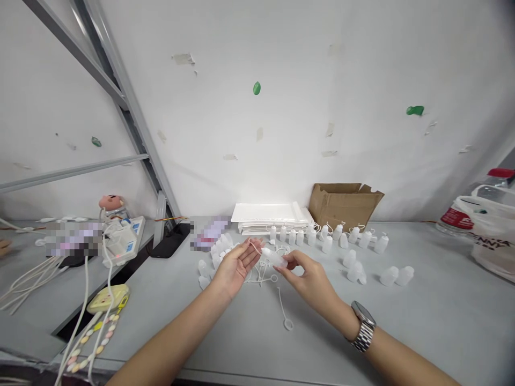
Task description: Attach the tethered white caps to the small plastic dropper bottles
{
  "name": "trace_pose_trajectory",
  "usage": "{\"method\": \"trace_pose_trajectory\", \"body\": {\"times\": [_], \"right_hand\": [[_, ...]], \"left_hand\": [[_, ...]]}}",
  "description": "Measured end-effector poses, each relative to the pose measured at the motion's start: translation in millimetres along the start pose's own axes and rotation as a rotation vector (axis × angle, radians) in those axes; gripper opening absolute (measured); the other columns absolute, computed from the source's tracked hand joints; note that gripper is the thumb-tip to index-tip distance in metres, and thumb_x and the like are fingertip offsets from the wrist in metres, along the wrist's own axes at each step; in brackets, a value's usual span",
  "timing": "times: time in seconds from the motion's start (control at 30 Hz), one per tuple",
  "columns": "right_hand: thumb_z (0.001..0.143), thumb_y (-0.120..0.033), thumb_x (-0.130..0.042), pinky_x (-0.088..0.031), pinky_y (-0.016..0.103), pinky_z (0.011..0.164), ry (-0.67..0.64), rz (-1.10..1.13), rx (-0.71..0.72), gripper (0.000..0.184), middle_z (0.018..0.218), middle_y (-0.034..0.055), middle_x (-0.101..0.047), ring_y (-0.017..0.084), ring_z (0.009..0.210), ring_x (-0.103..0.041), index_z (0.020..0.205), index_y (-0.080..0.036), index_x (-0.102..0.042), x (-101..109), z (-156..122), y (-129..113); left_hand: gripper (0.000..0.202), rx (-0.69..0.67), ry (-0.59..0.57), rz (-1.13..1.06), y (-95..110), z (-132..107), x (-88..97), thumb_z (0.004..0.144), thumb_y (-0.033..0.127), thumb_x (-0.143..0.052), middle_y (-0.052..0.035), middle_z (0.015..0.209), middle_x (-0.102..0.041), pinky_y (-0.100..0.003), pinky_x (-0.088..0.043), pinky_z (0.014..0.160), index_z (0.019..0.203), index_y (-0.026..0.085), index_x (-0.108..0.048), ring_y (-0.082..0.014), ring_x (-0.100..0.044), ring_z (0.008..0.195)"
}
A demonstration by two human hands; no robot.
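My right hand point(302, 271) pinches a small translucent white bottle point(277, 259) by its lower end, between thumb and fingers. The bottle lies tilted, its white cap toward my left hand. With its palm turned up, my left hand point(240, 264) has its fingers loosely stretched out beside the cap. A thin white strap point(255, 246) runs from the cap across those fingers; whether the thumb grips it is unclear. Below the bottle lie several white looped straps point(263, 272), and a single strap point(282, 311) with a ring end lies nearer me.
Several capped bottles point(300, 237) stand behind my hands; uncapped bottles point(354, 271) stand right, others point(220, 245) left. A stack of white sheets point(269, 212) and a cardboard box point(341, 206) sit against the wall. Cables and a power strip point(127, 241) occupy the left, a plastic bag point(493, 236) the right.
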State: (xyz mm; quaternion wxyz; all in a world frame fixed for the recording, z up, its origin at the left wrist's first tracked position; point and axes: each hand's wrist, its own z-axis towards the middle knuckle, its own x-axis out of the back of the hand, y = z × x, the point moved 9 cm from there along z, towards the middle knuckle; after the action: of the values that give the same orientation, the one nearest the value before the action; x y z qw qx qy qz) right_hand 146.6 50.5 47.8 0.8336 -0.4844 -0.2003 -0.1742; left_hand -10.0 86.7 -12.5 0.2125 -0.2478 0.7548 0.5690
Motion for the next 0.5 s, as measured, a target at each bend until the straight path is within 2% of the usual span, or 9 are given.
{"method": "trace_pose_trajectory", "body": {"times": [0.2,0.5], "right_hand": [[0.08,-0.027,-0.052,-0.044,0.026,0.06,-0.024,-0.093,0.073,0.009,0.068,0.0005,-0.057,0.015,0.063,-0.055,0.074,-0.02,-0.051,-4.4,-4.5,-7.1],[0.08,-0.025,-0.052,-0.044,0.026,0.059,-0.041,-0.115,0.079,0.006,0.067,0.0001,-0.057,0.014,0.062,-0.054,0.075,-0.021,-0.052,-7.6,-6.4,-9.6]], "left_hand": [[0.014,0.043,-0.012,-0.016,-4.2,-3.1,-4.7,0.075,0.018,-0.06,-0.0087,0.093,-0.069,-0.024,-0.053,0.075,0.088,0.014,-0.061,-0.0168,-0.065,0.088],[0.014,0.08,-0.058,0.002,-10.1,-7.3,-9.2,0.074,0.018,-0.058,-0.0104,0.093,-0.07,-0.024,-0.051,0.079,0.087,0.012,-0.061,-0.0185,-0.062,0.095]]}}
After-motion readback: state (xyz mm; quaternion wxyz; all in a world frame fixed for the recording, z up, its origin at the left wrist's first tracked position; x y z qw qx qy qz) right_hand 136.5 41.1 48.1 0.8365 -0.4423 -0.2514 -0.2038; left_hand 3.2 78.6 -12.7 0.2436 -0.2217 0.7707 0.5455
